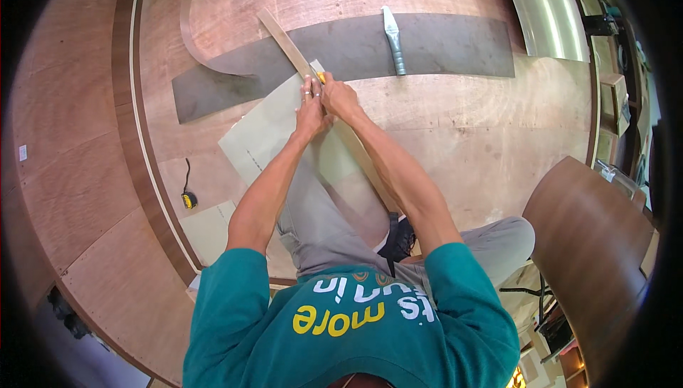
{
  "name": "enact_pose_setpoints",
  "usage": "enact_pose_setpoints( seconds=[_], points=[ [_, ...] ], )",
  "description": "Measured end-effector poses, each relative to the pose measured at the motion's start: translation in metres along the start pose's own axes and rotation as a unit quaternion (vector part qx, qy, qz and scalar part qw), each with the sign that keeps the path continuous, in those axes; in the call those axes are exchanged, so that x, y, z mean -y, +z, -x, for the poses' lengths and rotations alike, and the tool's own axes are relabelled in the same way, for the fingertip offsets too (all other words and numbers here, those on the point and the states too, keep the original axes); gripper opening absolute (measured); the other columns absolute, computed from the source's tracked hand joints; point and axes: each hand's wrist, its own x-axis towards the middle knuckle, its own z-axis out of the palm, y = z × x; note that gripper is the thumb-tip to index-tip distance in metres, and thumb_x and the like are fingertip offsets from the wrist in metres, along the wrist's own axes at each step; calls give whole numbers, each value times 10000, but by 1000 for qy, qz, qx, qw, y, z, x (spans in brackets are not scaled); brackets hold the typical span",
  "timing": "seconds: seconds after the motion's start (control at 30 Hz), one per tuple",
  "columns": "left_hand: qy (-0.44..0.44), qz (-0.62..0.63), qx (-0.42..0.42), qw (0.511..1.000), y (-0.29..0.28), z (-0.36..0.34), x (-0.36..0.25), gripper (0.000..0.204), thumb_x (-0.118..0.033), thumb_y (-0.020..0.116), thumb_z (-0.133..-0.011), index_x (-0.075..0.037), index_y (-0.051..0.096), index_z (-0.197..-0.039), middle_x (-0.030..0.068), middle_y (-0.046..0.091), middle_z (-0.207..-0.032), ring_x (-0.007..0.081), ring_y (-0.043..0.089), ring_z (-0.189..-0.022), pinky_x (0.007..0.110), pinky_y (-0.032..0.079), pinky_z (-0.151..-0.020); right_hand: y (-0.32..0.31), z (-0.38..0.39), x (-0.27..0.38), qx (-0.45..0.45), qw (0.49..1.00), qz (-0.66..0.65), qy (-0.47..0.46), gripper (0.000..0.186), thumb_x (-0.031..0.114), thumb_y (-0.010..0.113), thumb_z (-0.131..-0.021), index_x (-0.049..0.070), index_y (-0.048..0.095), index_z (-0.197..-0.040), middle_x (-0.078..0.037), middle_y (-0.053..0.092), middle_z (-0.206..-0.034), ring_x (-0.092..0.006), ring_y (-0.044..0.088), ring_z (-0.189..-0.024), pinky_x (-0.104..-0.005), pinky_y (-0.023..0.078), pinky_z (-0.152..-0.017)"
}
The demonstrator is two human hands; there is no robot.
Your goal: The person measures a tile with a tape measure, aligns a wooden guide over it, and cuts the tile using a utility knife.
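A long wooden strip (284, 43) lies diagonally across a pale rectangular sheet (249, 132) and a dark grey curved sheet (213, 93). My left hand (311, 107) presses on the strip with fingers stretched toward its upper part. Just to its right, my right hand (338, 96) grips a yellow cutter (321, 77) against the strip's edge; its blade is too small to make out. A silvery-handled scraper (393, 43) rests on the grey sheet. A yellow and black tape measure (188, 199) lies on the plywood surface to the left.
A shiny metal sheet (541, 11) lies at upper right. A curved brown wood panel (583, 231) stands at lower right beside small boxes (610, 103). A raised brown border (130, 118) runs along the left of the plywood work surface (469, 146). My bent legs rest below my arms.
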Motion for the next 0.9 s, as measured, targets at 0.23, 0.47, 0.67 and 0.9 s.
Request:
enact_pose_setpoints(
  seconds=[0.23, 0.47, 0.67, 0.9],
  points=[
    [6, -36, 9, 999, 3, -4, 7, 1121, -166, 810, -668, -93, 75, -1511, 108, -10, -1579, 393, 126, -1432, 710, 347, -967, -8, 2, 10, 42, 999, 16, 16, 363, 335, 467, -943, 13, 490, -1110, -256, 662, -948, -420, 644, -917, -493, 512, -786],
    [-25, -25, 11, 999, -7, 2, -5, 1171, -193, 854, -638, -63, 78, -1506, 91, -20, -1581, 368, 123, -1437, 693, 341, -993, -6, 57, -23, 62, 996, 58, 0, 308, 186, 503, -877, -10, 455, -1109, -281, 655, -902, -441, 646, -867, -515, 511, -743],
    [-11, -20, 3, 1000, -7, 1, -10, 1203, -232, 874, -612, -44, 85, -1500, 96, -23, -1579, 363, 124, -1437, 690, 359, -981, 1, 102, -58, 66, 996, 51, 24, 271, 147, 466, -876, -6, 442, -1099, -288, 646, -858, -450, 639, -818, -524, 499, -709],
    [-5, -28, -6, 1000, -3, 1, -5, 1193, -246, 869, -626, -41, 82, -1498, 112, -28, -1578, 378, 138, -1430, 694, 366, -973, 6, 159, -84, 57, 996, 68, 20, 238, 87, 477, -857, 6, 474, -1080, -270, 645, -831, -441, 631, -795, -524, 488, -697]
  ],
)
